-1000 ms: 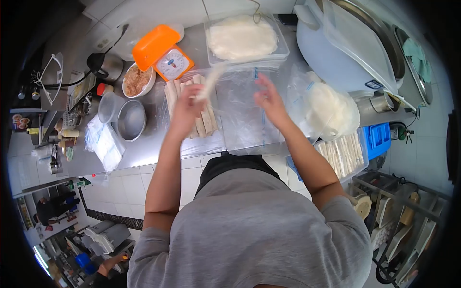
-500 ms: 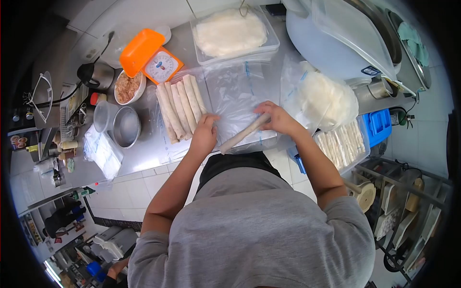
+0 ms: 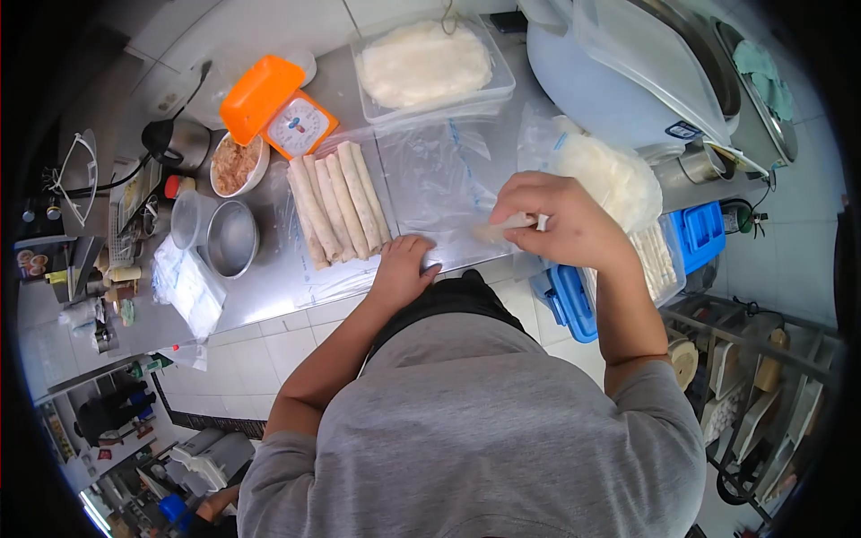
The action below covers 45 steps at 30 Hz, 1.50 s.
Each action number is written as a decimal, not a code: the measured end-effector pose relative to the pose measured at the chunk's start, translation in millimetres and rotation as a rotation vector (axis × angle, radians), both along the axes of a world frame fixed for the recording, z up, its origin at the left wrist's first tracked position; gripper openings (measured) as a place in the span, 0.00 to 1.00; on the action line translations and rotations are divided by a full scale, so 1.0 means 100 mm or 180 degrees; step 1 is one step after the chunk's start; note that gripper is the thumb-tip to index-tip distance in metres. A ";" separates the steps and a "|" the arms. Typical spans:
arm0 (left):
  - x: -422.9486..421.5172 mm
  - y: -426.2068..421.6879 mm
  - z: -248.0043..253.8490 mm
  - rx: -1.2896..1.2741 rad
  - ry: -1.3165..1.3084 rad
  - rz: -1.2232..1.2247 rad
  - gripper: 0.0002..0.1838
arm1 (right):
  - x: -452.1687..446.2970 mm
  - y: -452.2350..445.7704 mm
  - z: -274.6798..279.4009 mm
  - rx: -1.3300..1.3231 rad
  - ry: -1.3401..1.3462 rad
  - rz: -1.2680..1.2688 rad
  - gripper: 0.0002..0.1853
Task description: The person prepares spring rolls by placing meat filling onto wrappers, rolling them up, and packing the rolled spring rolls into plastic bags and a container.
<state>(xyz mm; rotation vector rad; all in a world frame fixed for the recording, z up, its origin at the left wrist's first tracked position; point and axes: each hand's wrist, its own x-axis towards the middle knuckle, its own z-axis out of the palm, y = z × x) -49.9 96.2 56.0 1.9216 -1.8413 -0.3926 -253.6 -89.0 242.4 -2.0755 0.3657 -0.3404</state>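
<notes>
My right hand point(image 3: 574, 220) is closed around a pale, thin roll point(image 3: 513, 223), lifted above the worktop's front right part. Most of that roll is hidden by the fingers, and its visible end is blurred. My left hand point(image 3: 405, 273) lies on the worktop's front edge with fingers stretched, holding nothing. Just behind its fingertips, several long whitish rolls point(image 3: 339, 202) lie side by side on clear plastic. A flat clear plastic sheet point(image 3: 435, 175) covers the metal to their right.
A tub of white wrappers point(image 3: 426, 67) stands at the back; a bag of similar white stuff point(image 3: 610, 175) lies right. Left are an orange scale point(image 3: 300, 125), a bowl of pinkish filling point(image 3: 240, 166) and a metal bowl point(image 3: 233, 240). Blue-lidded boxes point(image 3: 574, 309) sit lower right.
My right hand has risen and turned to the right with the roll, which lay slanting between both hands before. My left hand has come down slightly right onto the worktop edge.
</notes>
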 end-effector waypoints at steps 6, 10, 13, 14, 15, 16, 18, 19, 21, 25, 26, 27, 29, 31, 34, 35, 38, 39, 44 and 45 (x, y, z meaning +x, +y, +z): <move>-0.03 -0.27 -0.08 0.0095 0.5230 0.3036 0.18 | -0.07 -0.08 0.44 -0.0040 -0.1405 -0.0313 0.16; 0.03 -0.31 -0.12 -0.0030 0.5785 0.2712 0.26 | -0.01 -0.07 0.70 0.0192 -0.2173 -0.0641 0.15; -0.07 -0.23 -0.24 -0.0090 0.4354 0.2887 0.30 | 0.15 -0.12 0.64 -0.0120 -0.1815 -0.0489 0.15; -0.09 -0.18 -0.20 -0.0014 0.3861 0.2822 0.30 | 0.22 -0.12 0.58 -0.0257 -0.1621 -0.0377 0.14; -0.10 -0.13 -0.16 0.0059 0.3370 0.2752 0.30 | 0.31 -0.09 0.50 -0.0340 -0.1388 -0.0322 0.15; -0.10 -0.09 -0.14 0.0011 0.3346 0.2723 0.30 | 0.40 -0.04 0.41 -0.0418 -0.1153 -0.0263 0.15; -0.09 0.00 -0.12 -0.0084 0.3303 0.2682 0.30 | 0.49 0.00 0.20 -0.0207 -0.1126 -0.0266 0.16; -0.09 0.05 -0.10 -0.0138 0.3170 0.2588 0.30 | 0.53 0.00 0.07 0.0082 -0.1329 -0.0320 0.15; -0.08 0.17 -0.07 -0.0248 0.2908 0.2419 0.29 | 0.55 0.02 -0.22 0.0916 -0.1577 -0.0609 0.13; 0.00 0.42 -0.22 -0.0163 0.2462 0.2387 0.28 | 0.36 -0.07 -1.30 0.2063 -0.0888 -0.1210 0.11; 0.00 0.45 -0.16 -0.0089 0.2679 0.2486 0.28 | 0.28 -0.05 -1.63 0.1518 -0.0408 -0.1070 0.12; -0.01 0.48 -0.11 -0.0003 0.2895 0.2579 0.28 | 0.20 -0.01 -1.94 0.0975 0.0069 -0.0930 0.13; 0.01 0.52 -0.01 0.0246 0.2582 0.2531 0.27 | 0.09 0.02 -2.07 -0.0202 0.0279 -0.0725 0.14; 0.06 0.57 0.01 0.0426 0.2508 0.2500 0.26 | 0.07 0.02 -1.94 -0.1452 -0.0264 -0.0581 0.16; 0.12 0.63 0.01 0.0655 0.2997 0.2688 0.25 | -0.06 0.24 -1.74 -0.1105 -0.0253 -0.0550 0.20; 0.14 0.64 -0.02 0.0567 0.2803 0.2652 0.25 | -0.11 0.31 -1.74 -0.1120 -0.0202 -0.0412 0.20; 0.20 0.71 -0.06 0.0185 0.1490 0.2197 0.24 | -0.29 0.42 -1.77 -0.1303 -0.0001 -0.0056 0.22; 0.21 0.73 0.01 -0.0005 0.0549 0.1777 0.24 | -0.35 0.43 -1.78 -0.1451 0.0085 -0.0002 0.22; 0.31 0.82 -0.07 -0.0367 -0.0992 0.0583 0.18 | -0.45 0.49 -1.82 -0.2179 0.0305 -0.0218 0.19; 0.31 0.76 -0.05 -0.0450 -0.0878 0.0604 0.17 | -0.41 0.43 -1.91 -0.2123 0.0183 -0.0336 0.19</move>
